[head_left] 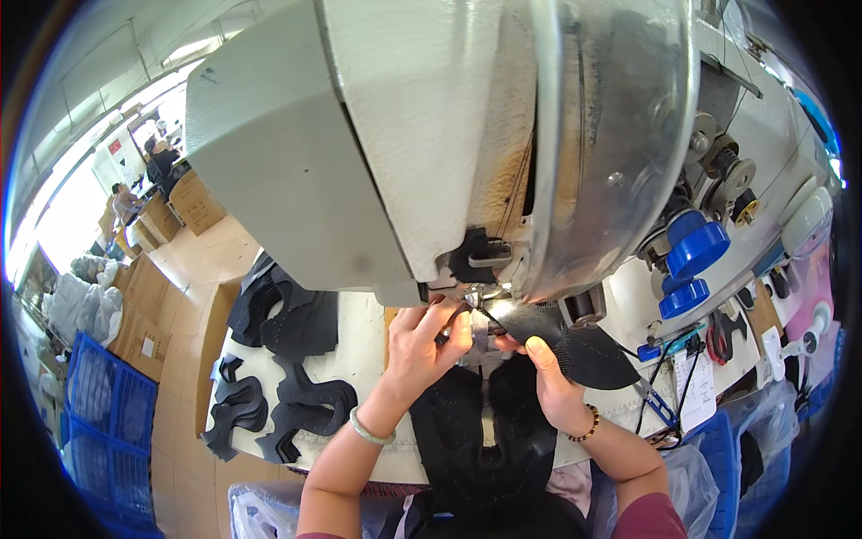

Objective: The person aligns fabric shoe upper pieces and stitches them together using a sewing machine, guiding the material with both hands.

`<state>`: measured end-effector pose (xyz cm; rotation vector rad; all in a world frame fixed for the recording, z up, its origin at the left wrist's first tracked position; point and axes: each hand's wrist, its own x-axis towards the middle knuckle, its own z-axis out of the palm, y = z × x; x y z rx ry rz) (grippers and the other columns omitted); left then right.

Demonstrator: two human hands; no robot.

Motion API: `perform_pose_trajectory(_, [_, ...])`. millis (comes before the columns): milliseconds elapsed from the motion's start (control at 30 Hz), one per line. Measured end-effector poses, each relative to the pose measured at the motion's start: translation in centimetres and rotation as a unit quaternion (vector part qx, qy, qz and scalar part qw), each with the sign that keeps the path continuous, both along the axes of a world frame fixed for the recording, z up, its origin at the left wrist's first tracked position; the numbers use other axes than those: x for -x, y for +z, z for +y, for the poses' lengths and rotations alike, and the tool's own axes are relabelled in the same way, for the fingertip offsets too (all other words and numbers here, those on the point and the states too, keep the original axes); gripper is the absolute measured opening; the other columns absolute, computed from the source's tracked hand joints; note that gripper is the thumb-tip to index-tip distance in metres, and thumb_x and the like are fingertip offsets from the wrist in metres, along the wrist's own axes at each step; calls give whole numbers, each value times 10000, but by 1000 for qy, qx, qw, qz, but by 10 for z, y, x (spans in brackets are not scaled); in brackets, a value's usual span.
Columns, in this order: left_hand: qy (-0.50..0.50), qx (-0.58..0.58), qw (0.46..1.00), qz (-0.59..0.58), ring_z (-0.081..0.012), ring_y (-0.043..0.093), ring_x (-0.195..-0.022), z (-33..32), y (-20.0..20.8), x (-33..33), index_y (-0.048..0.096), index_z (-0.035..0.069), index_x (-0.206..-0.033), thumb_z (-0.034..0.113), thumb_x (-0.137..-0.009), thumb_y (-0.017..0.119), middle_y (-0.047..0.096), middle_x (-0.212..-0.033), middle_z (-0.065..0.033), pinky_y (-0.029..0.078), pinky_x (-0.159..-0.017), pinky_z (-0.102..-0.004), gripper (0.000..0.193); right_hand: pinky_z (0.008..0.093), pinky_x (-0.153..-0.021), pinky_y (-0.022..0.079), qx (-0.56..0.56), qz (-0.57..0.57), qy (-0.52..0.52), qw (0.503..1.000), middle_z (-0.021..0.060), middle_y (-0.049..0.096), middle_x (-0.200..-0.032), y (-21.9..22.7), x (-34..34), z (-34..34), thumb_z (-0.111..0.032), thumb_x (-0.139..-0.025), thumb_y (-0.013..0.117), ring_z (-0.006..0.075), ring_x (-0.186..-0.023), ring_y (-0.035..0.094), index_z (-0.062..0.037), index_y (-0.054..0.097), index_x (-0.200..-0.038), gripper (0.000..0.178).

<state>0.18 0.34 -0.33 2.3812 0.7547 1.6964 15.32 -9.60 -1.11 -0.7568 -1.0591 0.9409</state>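
Observation:
A large pale sewing machine head (404, 135) fills the upper middle. Under it, close by the needle area (476, 301), my left hand (422, 346) has its fingers curled together; what they grip is hidden. My right hand (555, 382) pinches a black mesh-textured fabric piece (584, 346) between thumb and fingers. That piece runs from the needle area out to the right, its rounded end drooping over the table. Below both hands, a wider black cut piece (485, 440) with a central slot hangs over the table's front edge.
Stacks of curved black cut pieces (305, 404) and larger black pieces (287, 314) lie left on the white table (386, 449). At right are blue thread-stand knobs (696, 247), red-handled scissors (721, 337), a blue-handled tool (660, 404) and blue bins (718, 467). Blue crates (108, 395) stand far left.

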Motion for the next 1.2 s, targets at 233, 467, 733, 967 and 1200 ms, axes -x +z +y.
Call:
perform_pose_trajectory(233, [-46, 16, 999, -15, -299, 566, -770, 3, 2, 4, 599, 14, -862, 43, -718, 642, 589, -879, -123, 459, -662, -361, 154, 348, -857, 452, -23, -30, -46, 998, 126, 622, -1015, -12, 1, 5, -162, -932, 460, 232, -939, 611, 42, 560, -1083, 273])
perform_pose_trajectory(467, [-68, 142, 985, -66, -228, 609, -889, 50, 51, 15, 600, -33, -1013, 105, -831, 554, 643, -942, -175, 470, -770, -333, 233, 404, -865, 444, -34, 23, -68, 997, 146, 614, -993, -9, 11, 7, -155, -898, 438, 254, -905, 598, 11, 554, -894, 202])
perform_pose_trajectory(733, [-153, 257, 954, -36, -195, 607, -882, 63, 71, 19, 600, -28, -1027, 129, -841, 555, 645, -935, -169, 473, -761, -327, 248, 248, -456, 382, 46, 175, -10, 983, 80, 574, -782, -2, -12, 21, -296, -929, 492, 127, -553, 505, -18, 545, -812, 307])
perform_pose_trajectory(967, [158, 88, 984, -14, -107, 551, -648, 94, 125, 83, 647, 15, -912, 207, -842, 613, 644, -717, -92, 450, -608, -275, 208, 204, -432, 317, 102, 217, -68, 969, 4, 508, -738, 1, -37, 40, -269, -950, 490, 70, -516, 417, -65, 554, -954, 213])
perform_pose_trajectory(1200, [279, 24, 951, -128, -183, 476, -581, 127, 91, 159, 565, -42, -893, 234, -881, 579, 512, -631, -139, 385, -573, -309, 277, 179, -407, 283, 24, 170, -160, 972, -11, 460, -718, 20, -33, 25, -212, -947, 476, 39, -483, 360, -44, 514, -955, 173])
